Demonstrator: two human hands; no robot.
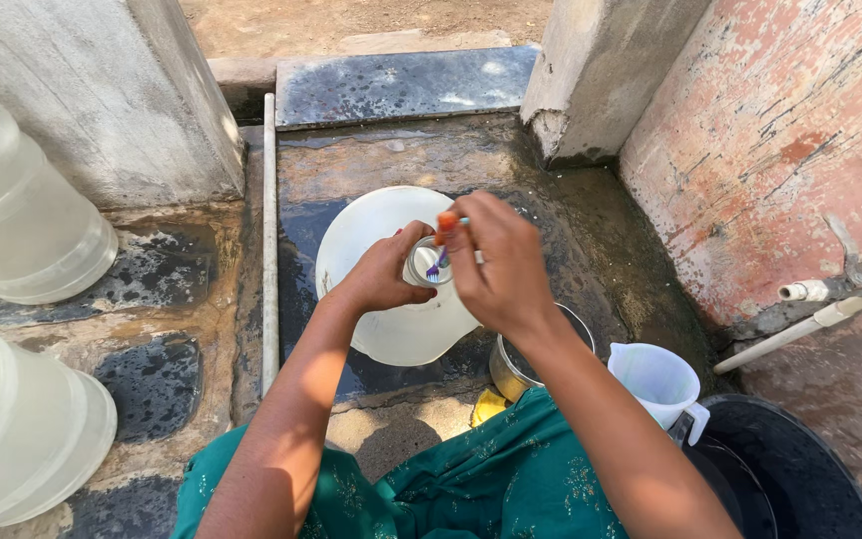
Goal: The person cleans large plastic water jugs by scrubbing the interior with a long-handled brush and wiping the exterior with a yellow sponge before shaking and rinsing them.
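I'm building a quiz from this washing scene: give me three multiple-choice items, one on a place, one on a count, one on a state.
1. Where does the white plastic jug stand?
A. left of the pipe
B. to the person's right, by the black tub
C. on the far slab

2. How many large clear water jars lie at the left edge?
A. one
B. two
C. four

3. What is the right hand doing?
A. holding a toothbrush at the mouth of the white jar
B. resting empty on the ground
C. turning the tap

Answers: 1 B, it stands beside the tub's rim; 2 B, an upper jar and a lower jar; 3 A, the brush head sits at the neck that the left hand grips.
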